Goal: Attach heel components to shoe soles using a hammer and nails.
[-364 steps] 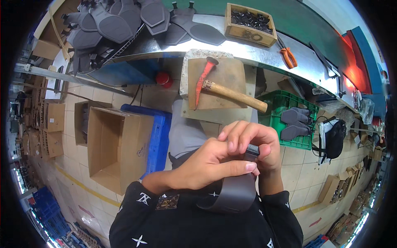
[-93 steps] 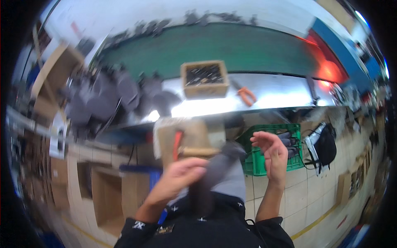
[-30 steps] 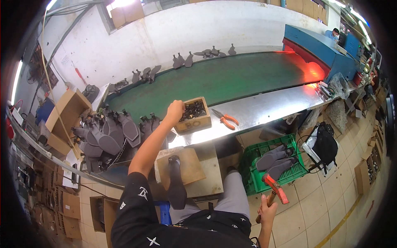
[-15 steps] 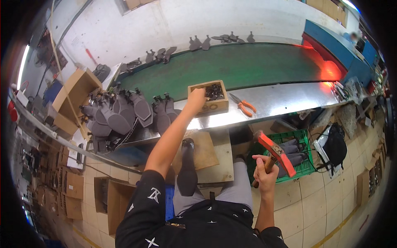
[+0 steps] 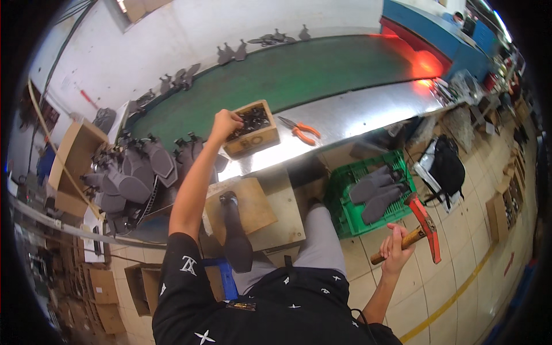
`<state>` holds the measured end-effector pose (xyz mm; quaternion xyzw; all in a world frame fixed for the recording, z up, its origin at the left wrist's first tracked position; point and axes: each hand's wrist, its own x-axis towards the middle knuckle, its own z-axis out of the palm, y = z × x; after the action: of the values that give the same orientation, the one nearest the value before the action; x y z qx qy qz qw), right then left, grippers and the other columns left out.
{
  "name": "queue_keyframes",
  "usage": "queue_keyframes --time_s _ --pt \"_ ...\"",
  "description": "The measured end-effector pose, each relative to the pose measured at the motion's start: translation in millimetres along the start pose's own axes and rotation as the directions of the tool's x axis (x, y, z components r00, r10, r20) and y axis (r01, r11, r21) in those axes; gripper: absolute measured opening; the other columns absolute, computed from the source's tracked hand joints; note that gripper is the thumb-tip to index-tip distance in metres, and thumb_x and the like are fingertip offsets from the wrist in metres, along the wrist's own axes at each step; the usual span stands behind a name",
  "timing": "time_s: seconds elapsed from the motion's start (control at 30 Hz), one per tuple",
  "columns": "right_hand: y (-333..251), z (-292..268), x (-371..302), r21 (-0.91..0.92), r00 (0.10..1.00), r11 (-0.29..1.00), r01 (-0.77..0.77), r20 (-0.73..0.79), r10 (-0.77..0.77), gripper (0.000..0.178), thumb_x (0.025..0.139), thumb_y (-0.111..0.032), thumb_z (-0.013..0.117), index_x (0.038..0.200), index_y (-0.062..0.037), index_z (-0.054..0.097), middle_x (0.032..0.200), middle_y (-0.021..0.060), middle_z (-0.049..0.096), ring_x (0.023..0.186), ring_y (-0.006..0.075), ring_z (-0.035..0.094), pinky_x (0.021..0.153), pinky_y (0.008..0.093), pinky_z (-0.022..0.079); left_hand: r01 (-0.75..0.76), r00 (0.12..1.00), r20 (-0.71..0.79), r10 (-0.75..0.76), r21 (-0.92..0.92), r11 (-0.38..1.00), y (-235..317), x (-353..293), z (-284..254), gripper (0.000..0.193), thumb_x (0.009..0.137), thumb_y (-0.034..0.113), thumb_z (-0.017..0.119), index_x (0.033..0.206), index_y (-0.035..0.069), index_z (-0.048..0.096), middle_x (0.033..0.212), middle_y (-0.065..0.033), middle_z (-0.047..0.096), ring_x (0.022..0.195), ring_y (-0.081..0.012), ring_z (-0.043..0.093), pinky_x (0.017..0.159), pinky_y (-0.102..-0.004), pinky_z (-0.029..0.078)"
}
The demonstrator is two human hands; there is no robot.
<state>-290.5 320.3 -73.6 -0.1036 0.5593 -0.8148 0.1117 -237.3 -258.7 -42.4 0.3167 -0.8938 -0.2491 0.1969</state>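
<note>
My left hand point(image 5: 226, 124) is at the left edge of a small wooden box point(image 5: 265, 138) filled with small dark pieces point(image 5: 254, 118). Its fingers are curled together at the rim, and whatever they pinch is hidden. My right hand point(image 5: 397, 250), held out to the right, grips the wooden handle of a hammer point(image 5: 424, 226) with a worn red head. Between my legs and the work board point(image 5: 287, 221), a dark grey shoe sole with a heel point(image 5: 237, 244) lies toe toward me. Orange-handled pliers point(image 5: 302, 130) rest on the metal ledge right of the box.
Grey heeled soles point(image 5: 135, 175) are piled at the left of the ledge. A green conveyor belt point(image 5: 287, 72) runs behind, with more soles along its far side. On the floor at right stand a green crate point(image 5: 339, 224) holding soles and a black bag point(image 5: 447, 169).
My view has swung right, so the bench sits further left. The left hand has lifted slightly to the box's rim. The hammer has moved right, its head tilted differently, still in my right hand.
</note>
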Motion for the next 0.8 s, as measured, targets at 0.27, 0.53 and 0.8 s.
queue_keyframes --time_s 0.27,0.53,0.8 --pt "-17 96 21 -0.057 0.956 0.998 0.006 0.293 0.011 0.021 0.094 -0.008 0.060 0.111 0.0029 0.063 0.067 0.0015 0.056 0.046 0.0031 0.041 0.042 0.0186 0.032 -0.033 0.999 -0.007 0.042 -0.753 0.657 157 -155 -53 0.020 0.084 0.006 0.071 0.101 -0.003 0.069 0.081 -0.0081 0.069 0.072 -0.0121 0.064 0.060 -0.0230 0.047" --pt "-50 202 -10 0.079 0.683 0.992 -0.094 0.730 0.007 0.033 0.087 -0.017 0.073 0.114 0.0004 0.064 0.101 0.0104 0.070 0.060 0.0035 0.051 0.052 0.0178 0.041 -0.650 0.699 -0.464 0.544 -0.094 0.754 197 -294 -88 0.024 0.074 -0.004 0.075 0.097 0.002 0.069 0.101 -0.0145 0.068 0.086 -0.0236 0.068 0.070 -0.0297 0.054" --pt "-58 212 -42 0.068 0.552 0.986 -0.151 0.833 0.027 0.026 0.087 0.001 0.068 0.112 0.0022 0.063 0.120 0.0172 0.061 0.095 0.0143 0.062 0.076 0.0242 0.053 -0.774 0.406 -0.326 0.854 0.374 0.511 173 -327 -93 0.028 0.069 0.000 0.080 0.094 0.003 0.069 0.112 -0.0134 0.063 0.096 -0.0274 0.065 0.074 -0.0321 0.057"
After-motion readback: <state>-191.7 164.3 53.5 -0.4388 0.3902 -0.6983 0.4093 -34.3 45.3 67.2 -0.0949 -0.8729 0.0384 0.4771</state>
